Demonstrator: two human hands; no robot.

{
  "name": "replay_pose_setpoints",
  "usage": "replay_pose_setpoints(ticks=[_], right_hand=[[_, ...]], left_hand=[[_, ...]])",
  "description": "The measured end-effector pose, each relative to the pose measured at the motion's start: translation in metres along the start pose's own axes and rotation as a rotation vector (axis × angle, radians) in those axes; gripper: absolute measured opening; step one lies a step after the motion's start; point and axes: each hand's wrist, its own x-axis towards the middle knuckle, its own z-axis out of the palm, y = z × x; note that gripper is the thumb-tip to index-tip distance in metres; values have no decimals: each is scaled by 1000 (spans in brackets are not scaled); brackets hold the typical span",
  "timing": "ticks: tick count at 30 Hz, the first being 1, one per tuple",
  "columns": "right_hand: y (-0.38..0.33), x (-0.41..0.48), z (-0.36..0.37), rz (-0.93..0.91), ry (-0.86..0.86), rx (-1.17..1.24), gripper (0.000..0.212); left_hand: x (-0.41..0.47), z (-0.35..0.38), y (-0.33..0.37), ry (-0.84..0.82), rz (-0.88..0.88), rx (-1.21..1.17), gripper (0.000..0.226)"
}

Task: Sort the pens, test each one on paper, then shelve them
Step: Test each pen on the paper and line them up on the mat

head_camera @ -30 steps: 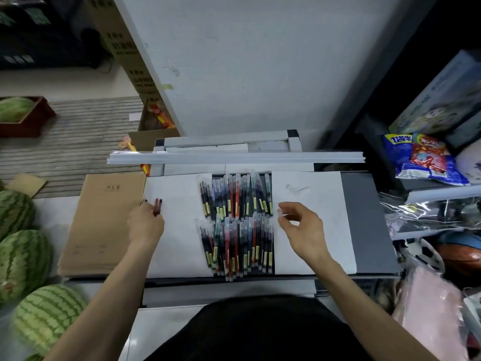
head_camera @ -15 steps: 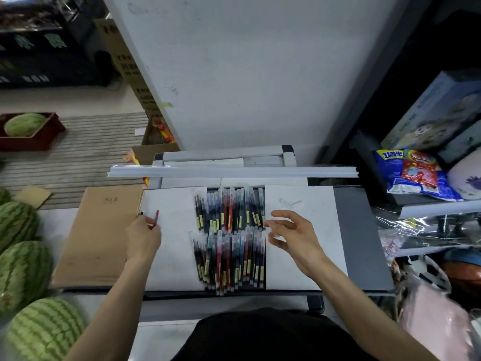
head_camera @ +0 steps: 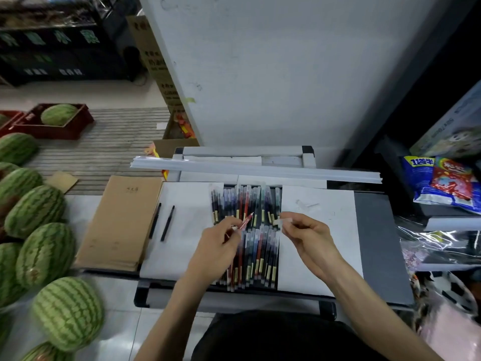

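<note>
Over the pen pile (head_camera: pixel 263 204), I see L hand (head_camera: pixel 218 243) gripping a red pen (head_camera: pixel 246 220), R hand (head_camera: pixel 309 235) pinching a clear cap (head_camera: pixel 285 220).

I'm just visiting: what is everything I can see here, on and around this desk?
Pen pile: many, red, blue and black, two rows, centre.
Loose pens: two, black, left side of left sheet.
Paper sheets: two, white, flanking the pile.
Notebooks: one stack, brown, desk's left end.
Watermelons: several, green, floor at left.
Snack bags: two, blue and red, right shelf.
Left hand: one, holds a red pen.
Right hand: one, pinches a small clear piece.
</note>
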Motion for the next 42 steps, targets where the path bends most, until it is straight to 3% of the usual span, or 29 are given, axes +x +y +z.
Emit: replay_pose_setpoints(ticks=[10, 22, 28, 31, 34, 37, 42], right_hand=[[-7, -16, 13, -57, -165, 10, 26], [4, -21, 17, -154, -224, -110, 22], [4, -12, 13, -99, -273, -58, 21], [3, -8, 9, -87, -299, -82, 23], [9, -6, 7, -82, -308, -216, 20], [19, -3, 6, -42, -288, -314, 16], [12, 26, -2, 58, -188, -293, 16]], left_hand=[[-17, 23, 9, -53, 64, -84, 25], [-17, 36, 17, -69, 78, -87, 28], [-16, 43, 22, -168, -113, -504, 33], [-15, 47, 23, -170, -138, -580, 28], [-11, 54, 22, -111, -123, -535, 27], [-5, 62, 20, -58, -105, -339, 29], [11, 61, -5, -62, -131, -106, 24]])
